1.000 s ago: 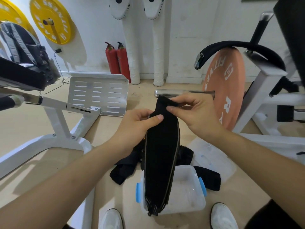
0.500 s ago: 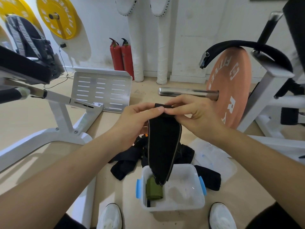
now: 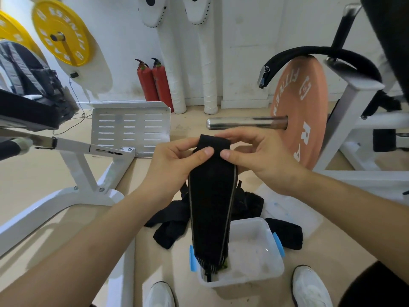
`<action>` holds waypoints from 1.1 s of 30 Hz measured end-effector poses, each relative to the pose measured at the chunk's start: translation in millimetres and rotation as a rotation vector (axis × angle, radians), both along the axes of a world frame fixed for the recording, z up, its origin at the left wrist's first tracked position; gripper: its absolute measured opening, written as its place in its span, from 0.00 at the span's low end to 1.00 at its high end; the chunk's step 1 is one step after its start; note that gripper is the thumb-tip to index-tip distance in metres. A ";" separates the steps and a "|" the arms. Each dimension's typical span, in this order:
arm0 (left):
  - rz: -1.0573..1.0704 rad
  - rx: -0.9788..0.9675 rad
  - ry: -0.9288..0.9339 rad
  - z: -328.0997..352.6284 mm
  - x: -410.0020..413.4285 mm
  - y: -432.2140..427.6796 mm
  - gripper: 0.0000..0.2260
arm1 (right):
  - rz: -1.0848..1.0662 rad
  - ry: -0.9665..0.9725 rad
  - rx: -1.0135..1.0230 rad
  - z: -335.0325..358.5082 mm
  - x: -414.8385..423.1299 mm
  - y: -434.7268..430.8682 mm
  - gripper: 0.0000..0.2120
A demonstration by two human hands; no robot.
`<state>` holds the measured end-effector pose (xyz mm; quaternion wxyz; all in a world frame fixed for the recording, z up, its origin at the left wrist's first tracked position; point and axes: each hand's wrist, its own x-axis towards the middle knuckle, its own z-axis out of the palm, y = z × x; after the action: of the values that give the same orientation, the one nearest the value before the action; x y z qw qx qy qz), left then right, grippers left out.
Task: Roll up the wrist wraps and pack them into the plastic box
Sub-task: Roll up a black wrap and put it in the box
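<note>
From my end of the feed: two hands, both on one wrist wrap (image 3: 210,200). The left hand (image 3: 174,165) pinches the top end with its thumb on the front. The right hand (image 3: 261,160) pinches that same end just beside it, thumbs close but not touching. So both are gripping, neither is free. The top edge looks folded over between the fingers.

The wrap is black with a pale stripe down each long edge. It hangs straight down, and its striped lower end is over the left side of the plastic box (image 3: 250,258). I can't tell whether it touches the bottom.

The box sits on the floor, clear, with two blue clips, one on its left wall (image 3: 193,259) and one on its right (image 3: 277,243). Behind the box to the left is a heap of black wraps (image 3: 170,227), too tangled to count. One more black piece (image 3: 285,237) lies just right of the box. The clear lid (image 3: 294,209) lies flat behind the box to the right.

Two white shoes are in front of the box, one on each side (image 3: 161,295) (image 3: 309,286). Far behind it are one orange weight plate (image 3: 305,120), two red fire extinguishers (image 3: 152,84) and two yellow plates (image 3: 60,33) at the wall.
</note>
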<state>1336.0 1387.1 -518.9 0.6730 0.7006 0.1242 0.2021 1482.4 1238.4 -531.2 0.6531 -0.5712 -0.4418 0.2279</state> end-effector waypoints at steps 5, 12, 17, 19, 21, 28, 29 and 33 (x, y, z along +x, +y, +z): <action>-0.040 0.044 0.123 4.2 -2.6 2.3 0.11 | -0.048 -0.027 0.030 -2.2 0.5 1.5 0.13; -0.061 -0.065 0.171 3.6 -3.0 6.4 0.14 | -0.036 -0.272 0.016 -2.4 2.8 -0.5 0.13; -0.024 0.002 0.129 3.4 -4.7 8.4 0.17 | 0.004 -0.358 -0.225 11.0 6.9 -11.1 0.19; 0.006 0.116 0.116 3.5 -6.4 8.3 0.20 | -0.010 -0.320 -0.272 17.0 9.6 -16.1 0.20; 0.027 0.222 0.087 3.0 -7.0 7.1 0.20 | 0.002 -0.186 -0.283 20.7 9.5 -18.8 0.19; 0.073 0.521 -0.009 -4.1 -3.9 2.5 0.19 | 0.136 0.107 -0.324 12.1 -3.9 -11.1 0.11; 0.080 0.550 -0.019 -4.6 -3.8 1.9 0.19 | 0.129 0.119 -0.311 11.1 -4.5 -9.9 0.11; 0.145 0.617 -0.005 -3.6 -2.2 -0.3 0.16 | 0.054 0.111 -0.222 8.9 -3.5 -8.4 0.11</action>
<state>1333.8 1386.9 -522.4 0.4129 0.8605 0.1053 0.2794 1478.9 1230.1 -522.3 0.6029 -0.6144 -0.3925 0.3240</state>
